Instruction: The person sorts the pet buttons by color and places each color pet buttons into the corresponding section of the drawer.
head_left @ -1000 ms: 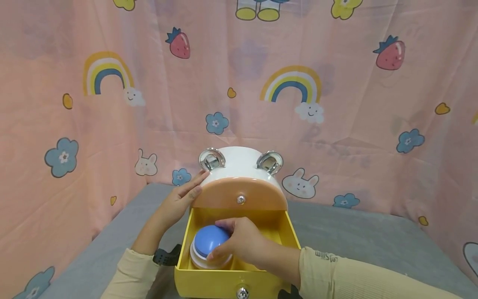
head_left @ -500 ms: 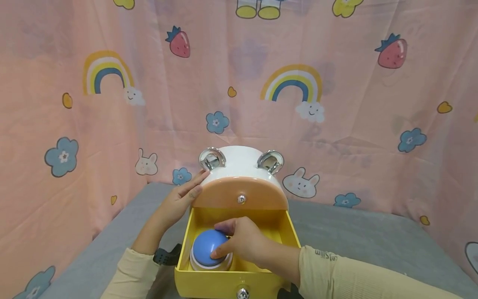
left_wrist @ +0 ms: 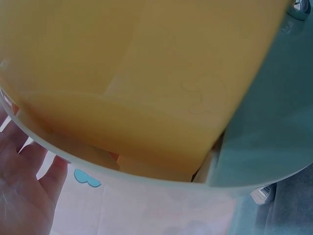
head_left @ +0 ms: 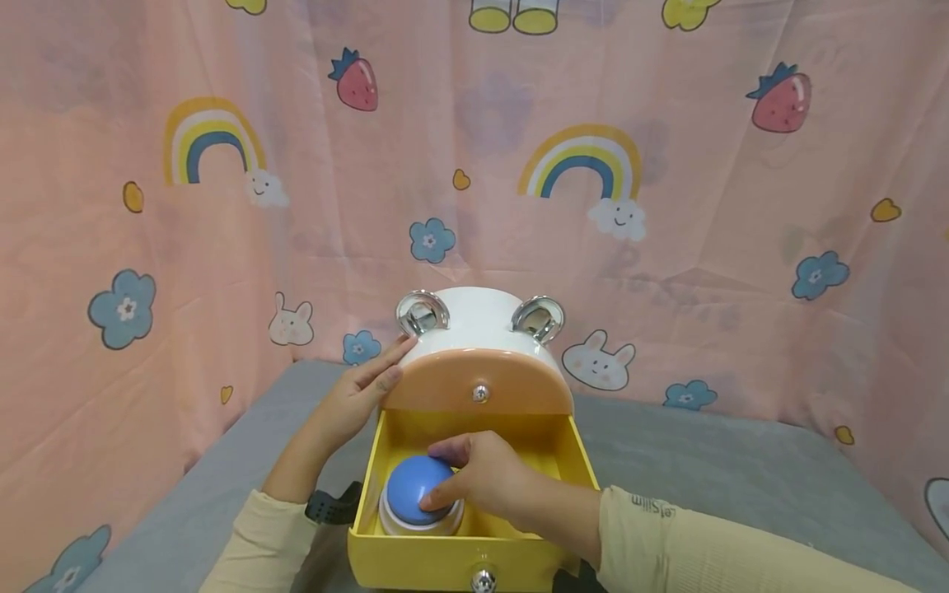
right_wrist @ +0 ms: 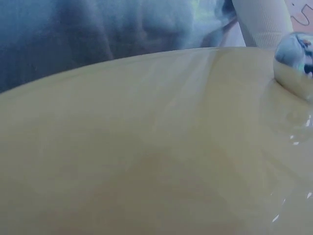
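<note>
Inside the pulled-out yellow drawer, at its front left, sits a round thing with a smooth blue dome and a white rim under it. My right hand pinches the dome, thumb on its near right side and fingers at the back; some fingers are hidden. My left hand rests with extended fingers against the left side of the white drawer box, below its silver ear. In the left wrist view, the left hand's fingers lie at the box's curved edge.
A peach upper drawer front with a silver knob is shut above the yellow drawer. Another silver knob is on the yellow front. The box stands on a grey cloth surface, before a pink patterned curtain.
The blue dome has shifted slightly down toward the drawer front against its white rim. My right thumb has moved from the rim onto the dome. The left hand stays in place.
</note>
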Available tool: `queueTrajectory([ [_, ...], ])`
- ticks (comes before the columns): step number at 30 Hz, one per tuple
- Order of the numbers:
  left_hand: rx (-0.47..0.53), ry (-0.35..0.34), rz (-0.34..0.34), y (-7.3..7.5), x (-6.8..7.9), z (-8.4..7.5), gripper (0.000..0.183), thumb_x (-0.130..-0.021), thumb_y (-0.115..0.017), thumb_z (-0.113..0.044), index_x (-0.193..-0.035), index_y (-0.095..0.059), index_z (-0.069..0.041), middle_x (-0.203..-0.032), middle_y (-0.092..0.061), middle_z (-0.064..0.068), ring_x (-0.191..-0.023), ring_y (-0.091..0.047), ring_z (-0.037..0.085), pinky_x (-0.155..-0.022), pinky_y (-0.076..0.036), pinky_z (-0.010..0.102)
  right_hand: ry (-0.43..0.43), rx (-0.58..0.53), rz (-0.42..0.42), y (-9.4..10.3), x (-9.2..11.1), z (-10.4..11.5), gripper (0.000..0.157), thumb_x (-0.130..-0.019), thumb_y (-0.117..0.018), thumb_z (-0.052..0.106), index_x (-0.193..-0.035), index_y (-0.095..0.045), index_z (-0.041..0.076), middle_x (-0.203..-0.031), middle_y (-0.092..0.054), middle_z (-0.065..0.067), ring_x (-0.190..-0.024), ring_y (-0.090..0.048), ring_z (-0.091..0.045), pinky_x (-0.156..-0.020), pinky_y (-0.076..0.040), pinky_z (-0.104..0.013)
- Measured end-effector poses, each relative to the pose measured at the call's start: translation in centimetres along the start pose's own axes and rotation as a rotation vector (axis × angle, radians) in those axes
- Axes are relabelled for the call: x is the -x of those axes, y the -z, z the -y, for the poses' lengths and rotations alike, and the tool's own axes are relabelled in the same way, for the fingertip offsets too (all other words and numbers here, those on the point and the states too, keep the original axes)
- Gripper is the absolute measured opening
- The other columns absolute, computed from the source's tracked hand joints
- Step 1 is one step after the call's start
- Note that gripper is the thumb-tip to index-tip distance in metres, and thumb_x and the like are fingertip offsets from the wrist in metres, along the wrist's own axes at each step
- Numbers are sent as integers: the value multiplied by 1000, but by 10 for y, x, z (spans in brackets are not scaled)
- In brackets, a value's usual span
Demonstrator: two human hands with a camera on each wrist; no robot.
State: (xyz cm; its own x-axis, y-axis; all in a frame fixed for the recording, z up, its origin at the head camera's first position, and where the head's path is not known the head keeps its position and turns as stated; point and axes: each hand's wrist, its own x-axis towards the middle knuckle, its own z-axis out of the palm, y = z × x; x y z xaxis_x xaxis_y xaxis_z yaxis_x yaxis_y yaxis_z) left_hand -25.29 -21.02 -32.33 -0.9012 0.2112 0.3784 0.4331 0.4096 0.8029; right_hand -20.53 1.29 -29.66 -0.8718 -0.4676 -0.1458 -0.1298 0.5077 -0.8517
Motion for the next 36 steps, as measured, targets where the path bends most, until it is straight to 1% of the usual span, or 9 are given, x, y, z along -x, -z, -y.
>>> queueTrajectory([
  [3,-6,4,8,-1,-1,1,47,-107,-41,-36,-153,-40,-29,-167,-22,3,-155,-17,34,-119,-17,66,31,-17,-8,6,10,-2,54,-76,-85,8,-127,-67,3,-130,-68,-12,-128,-59,-35,-107,-47,-50],
  [6,-8,-4,14,-3,-2,1,47,-107,-41,-36,-154,-39,-28,-167,-21,4,-155,-17,35,-119,-16,67,93,-60,-27,16,23,-6,53,-78,-84,9,-128,-66,2,-130,-68,-13,-127,-60,-36,-104,-50,-47],
  [13,-2,-25,-2,-3,-4,-1,48,-107,-41,-33,-154,-39,-25,-166,-22,5,-155,-18,34,-120,-17,64,238,-281,-106,43,55,-16,52,-85,-80,19,-130,-64,1,-132,-66,-14,-127,-61,-29,-99,-55,-33],
  [17,-5,-29,-9,-1,-2,-2,48,-108,-41,-32,-155,-38,-23,-166,-22,6,-155,-18,34,-120,-17,64,267,-321,-175,58,70,-19,48,-86,-78,18,-131,-65,6,-135,-65,-12,-126,-62,-24,-95,-56,-28],
  [20,-11,-17,-7,1,1,-1,48,-108,-41,-32,-154,-38,-24,-166,-21,6,-155,-17,35,-120,-17,64,236,-299,-240,64,79,-26,46,-87,-77,18,-131,-66,12,-136,-64,-8,-124,-64,-21,-92,-58,-28],
  [24,-14,-13,2,1,1,0,47,-108,-41,-34,-154,-38,-27,-167,-21,4,-155,-16,34,-120,-17,64,150,-235,-372,68,89,-40,46,-86,-78,20,-130,-67,16,-137,-64,-3,-126,-62,-21,-90,-59,-29],
  [27,-18,-21,1,1,1,1,47,-108,-41,-33,-154,-38,-26,-166,-22,4,-155,-17,34,-120,-17,64,92,-204,-441,74,94,-53,47,-87,-77,23,-131,-66,18,-138,-63,0,-127,-62,-19,-89,-59,-31],
  [33,-16,-19,-4,0,1,1,47,-108,-41,-33,-154,-39,-25,-166,-22,5,-155,-17,35,-120,-17,65,-17,-175,-473,93,104,-81,52,-89,-73,38,-138,-59,27,-134,-63,15,-116,-62,6,-93,-58,-30],
  [36,-11,-24,-4,0,1,1,48,-108,-41,-32,-154,-38,-24,-166,-21,6,-155,-17,35,-120,-16,65,-62,-149,-479,101,107,-94,56,-88,-72,43,-140,-57,27,-135,-63,15,-114,-60,12,-95,-57,-30],
])
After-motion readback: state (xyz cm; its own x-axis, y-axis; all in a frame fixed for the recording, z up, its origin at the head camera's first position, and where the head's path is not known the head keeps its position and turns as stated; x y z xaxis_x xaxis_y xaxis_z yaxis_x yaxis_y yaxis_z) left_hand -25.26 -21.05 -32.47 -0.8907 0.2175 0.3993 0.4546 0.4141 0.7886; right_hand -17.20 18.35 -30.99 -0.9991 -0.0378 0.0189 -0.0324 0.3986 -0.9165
